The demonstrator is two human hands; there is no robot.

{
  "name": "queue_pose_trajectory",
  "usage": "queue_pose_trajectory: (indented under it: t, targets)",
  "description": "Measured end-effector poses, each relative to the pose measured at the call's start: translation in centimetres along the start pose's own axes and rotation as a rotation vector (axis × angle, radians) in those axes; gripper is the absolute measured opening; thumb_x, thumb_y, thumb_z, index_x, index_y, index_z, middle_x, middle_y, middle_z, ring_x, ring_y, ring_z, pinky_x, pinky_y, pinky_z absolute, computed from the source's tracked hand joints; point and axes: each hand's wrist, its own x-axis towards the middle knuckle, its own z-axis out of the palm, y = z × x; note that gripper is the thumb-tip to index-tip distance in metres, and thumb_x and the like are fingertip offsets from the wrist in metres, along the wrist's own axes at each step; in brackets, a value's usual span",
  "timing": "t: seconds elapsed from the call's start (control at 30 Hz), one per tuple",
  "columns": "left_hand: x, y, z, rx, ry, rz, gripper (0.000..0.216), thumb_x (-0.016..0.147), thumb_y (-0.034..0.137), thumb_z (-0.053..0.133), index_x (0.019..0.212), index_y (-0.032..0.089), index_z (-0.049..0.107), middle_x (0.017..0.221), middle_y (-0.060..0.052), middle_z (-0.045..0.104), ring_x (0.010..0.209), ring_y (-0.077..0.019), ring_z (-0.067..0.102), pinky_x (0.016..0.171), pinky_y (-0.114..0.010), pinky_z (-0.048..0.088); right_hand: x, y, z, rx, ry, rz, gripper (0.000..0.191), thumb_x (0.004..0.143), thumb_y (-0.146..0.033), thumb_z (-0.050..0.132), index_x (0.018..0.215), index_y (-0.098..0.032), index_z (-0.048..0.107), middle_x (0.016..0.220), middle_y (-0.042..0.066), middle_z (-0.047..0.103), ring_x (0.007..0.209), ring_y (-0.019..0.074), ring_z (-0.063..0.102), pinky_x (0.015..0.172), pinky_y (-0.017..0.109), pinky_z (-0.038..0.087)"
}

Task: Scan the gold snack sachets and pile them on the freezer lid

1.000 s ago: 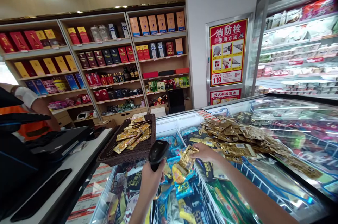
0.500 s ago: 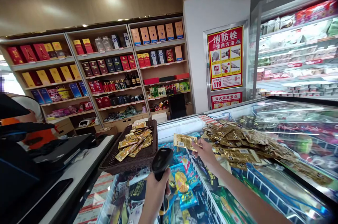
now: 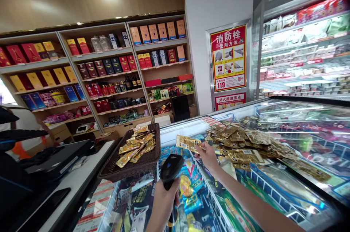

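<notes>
Holding a black barcode scanner (image 3: 170, 166) upright, your left hand (image 3: 164, 203) is wrapped closed around its handle at the bottom centre, forearm rising from the lower edge. Your right hand (image 3: 207, 155) reaches forward over the chest freezer (image 3: 273, 192), arm stretched from the lower right, fingers pinching one gold snack packet (image 3: 188, 142) held flat just above and beyond the scanner head. Right of that hand a heap of gold packets (image 3: 246, 144) lies on the freezer's glass lid. Left of it, a dark wicker basket (image 3: 131, 164) with more packets sits at the tabletop (image 3: 65, 192) edge. Print on the packets is too small to read. At far left another person's arm (image 3: 43, 130) is mostly cut off behind a screen.
</notes>
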Motion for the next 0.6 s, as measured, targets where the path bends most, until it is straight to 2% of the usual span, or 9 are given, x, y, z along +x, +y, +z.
queue_pose_trajectory:
  t: [0.27,0.47,0.53,0.6]
  targets:
    - [0.6,-1.0,-0.2,-0.019,0.006,-0.004,0.053,0.064,0.066,0.078,0.055,0.022,0.05,0.043,0.005,0.047,0.033,-0.0115,0.045,0.038,-0.025,0.034,0.0,0.4,-0.3,-0.03,0.026,0.026,0.06,0.066,-0.081,0.069,0.078,-0.026,0.049,0.065,0.001,0.06,0.062,0.0251,0.066,0.055,0.037,0.053]
    - [0.7,-0.7,-0.7,0.036,0.034,0.0,0.05,0.069,0.063,0.077,0.056,0.023,0.051,0.044,0.004,0.048,0.034,-0.012,0.045,0.04,-0.025,0.035,2.1,0.9,-1.6,0.157,0.218,0.078,0.052,0.067,-0.062,0.08,0.079,-0.024,0.046,0.073,0.0,0.061,0.069,0.0233,0.072,0.068,0.038,0.062]
    - [0.7,-0.4,-0.7,0.047,0.029,0.013,0.049,0.069,0.063,0.077,0.056,0.022,0.052,0.043,0.004,0.048,0.035,-0.0123,0.046,0.04,-0.026,0.036,3.4,0.6,-2.5,0.256,0.278,0.049,0.05,0.066,-0.054,0.082,0.082,-0.024,0.046,0.079,0.001,0.063,0.078,0.0249,0.075,0.076,0.04,0.063]
    - [0.5,0.0,-0.8,0.055,0.022,0.028,0.05,0.068,0.063,0.077,0.055,0.022,0.052,0.043,0.003,0.049,0.036,-0.0127,0.046,0.041,-0.026,0.036,4.5,0.5,-3.7,0.298,0.389,-0.007,0.047,0.068,-0.051,0.08,0.093,-0.024,0.051,0.095,0.005,0.067,0.097,0.0269,0.074,0.086,0.041,0.062]
